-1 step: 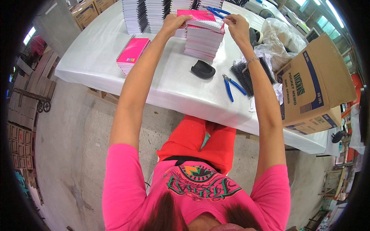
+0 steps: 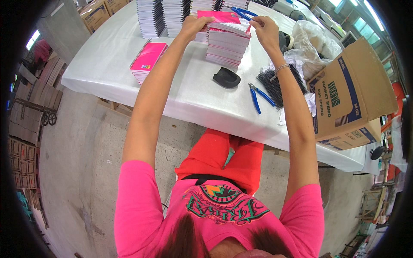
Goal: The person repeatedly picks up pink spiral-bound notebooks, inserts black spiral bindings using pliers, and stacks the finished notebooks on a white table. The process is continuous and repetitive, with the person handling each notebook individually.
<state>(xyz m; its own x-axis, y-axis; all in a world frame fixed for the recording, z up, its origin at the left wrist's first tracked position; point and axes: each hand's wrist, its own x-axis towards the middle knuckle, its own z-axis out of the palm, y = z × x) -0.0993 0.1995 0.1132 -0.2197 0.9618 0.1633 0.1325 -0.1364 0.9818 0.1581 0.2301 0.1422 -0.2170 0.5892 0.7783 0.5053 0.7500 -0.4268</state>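
Note:
My left hand (image 2: pixel 195 28) is closed on the left edge of a pink-covered notebook (image 2: pixel 219 17), thumb on the cover. This notebook tops a tall stack of notebooks (image 2: pixel 227 47), with a row of binding holes or coil along its near edge. By the notebook's right corner, the fingers of my right hand (image 2: pixel 263 31) close around the handle ends of blue-handled pliers (image 2: pixel 243 14). The plier jaws point away and to the left, above the cover. My right fingertips are partly hidden, close to the notebook's corner.
Nearer on the white-covered table (image 2: pixel 185 96) lie a black curved object (image 2: pixel 226 78), second blue pliers (image 2: pixel 260 97) and black binding coils (image 2: pixel 271 86). A small pink notebook stack (image 2: pixel 148 58) sits left, tall coil-bound stacks (image 2: pixel 150 19) behind. An open carton (image 2: pixel 344 94) and plastic bags (image 2: pixel 316 38) stand right.

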